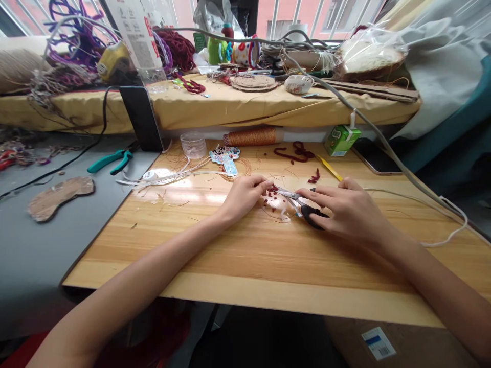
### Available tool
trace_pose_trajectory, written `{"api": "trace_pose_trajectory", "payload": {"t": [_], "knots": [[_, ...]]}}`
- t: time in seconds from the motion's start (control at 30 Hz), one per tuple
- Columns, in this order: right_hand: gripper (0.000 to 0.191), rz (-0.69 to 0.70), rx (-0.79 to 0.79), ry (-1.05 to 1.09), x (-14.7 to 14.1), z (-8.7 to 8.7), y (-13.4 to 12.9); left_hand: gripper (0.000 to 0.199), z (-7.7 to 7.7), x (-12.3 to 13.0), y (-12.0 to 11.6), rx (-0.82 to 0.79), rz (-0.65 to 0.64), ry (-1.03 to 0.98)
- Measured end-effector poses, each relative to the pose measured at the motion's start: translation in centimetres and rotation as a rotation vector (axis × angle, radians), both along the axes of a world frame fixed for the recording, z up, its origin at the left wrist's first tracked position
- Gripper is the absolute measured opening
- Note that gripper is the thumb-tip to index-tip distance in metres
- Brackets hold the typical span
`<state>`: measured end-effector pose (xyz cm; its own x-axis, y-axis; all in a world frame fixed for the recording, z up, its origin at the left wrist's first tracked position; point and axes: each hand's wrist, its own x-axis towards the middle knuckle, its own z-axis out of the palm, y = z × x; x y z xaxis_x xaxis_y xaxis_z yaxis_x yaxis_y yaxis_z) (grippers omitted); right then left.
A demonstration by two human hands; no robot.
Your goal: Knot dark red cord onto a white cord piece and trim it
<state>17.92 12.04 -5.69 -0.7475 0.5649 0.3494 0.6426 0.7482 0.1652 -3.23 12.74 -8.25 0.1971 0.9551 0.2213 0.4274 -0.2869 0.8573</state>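
Observation:
My right hand point(341, 207) grips a pair of scissors point(311, 213) by the black handles, with the blades pointing left. In a pinch, my left hand point(247, 193) holds a short piece of dark red yarn point(273, 188) at the blade tips. Small dark red clippings point(270, 208) lie scattered on the wooden board below the blades. Beyond the scissors rest a curled length of dark red yarn point(297, 153) and a shorter bit of dark red yarn point(314, 177). Past my right fingers, a thin yellow tool point(329, 167) lies partly hidden.
On the wooden board point(215, 266) stand a clear round container point(193, 145), an orange thread cone point(253, 136), a sticker-like card point(226, 158) and a green drink carton point(342, 139). Teal pliers point(111, 160) lie at left. A grey cable point(387, 148) crosses the right side. A cluttered shelf point(215, 110) runs behind.

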Motion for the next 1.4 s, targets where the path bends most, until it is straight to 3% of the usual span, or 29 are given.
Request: {"api": "trace_pose_trajectory", "payload": {"t": [0.27,0.47,0.67,0.87,1.03,1.23,1.4], "knots": [[0.025,0.041,0.0,0.028,0.1,0.02,-0.1,0.028,-0.13,0.05,0.07,-0.027,0.003,-0.024],[0.025,0.01,-0.118,0.063,-0.05,0.26,-0.29,0.025,-0.15,0.03,0.13,-0.005,0.005,-0.038],[0.028,-0.041,-0.112,0.057,-0.18,0.23,-0.31,0.023,-0.24,0.1,0.07,0.047,0.027,-0.016],[0.028,0.01,-0.097,0.068,-0.24,0.13,-0.34,0.019,-0.05,0.31,-0.24,0.066,-0.008,-0.015],[0.025,0.053,-0.067,0.095,-0.03,0.02,-0.18,0.02,-0.09,0.3,-0.06,0.03,-0.016,-0.069],[0.026,-0.01,-0.082,0.117,-0.02,-0.11,-0.07,0.022,-0.06,0.22,0.17,-0.095,-0.017,-0.217],[0.027,-0.043,-0.088,0.088,-0.26,-0.02,-0.2,0.018,0.07,0.33,0.01,-0.118,-0.015,-0.208]]}}
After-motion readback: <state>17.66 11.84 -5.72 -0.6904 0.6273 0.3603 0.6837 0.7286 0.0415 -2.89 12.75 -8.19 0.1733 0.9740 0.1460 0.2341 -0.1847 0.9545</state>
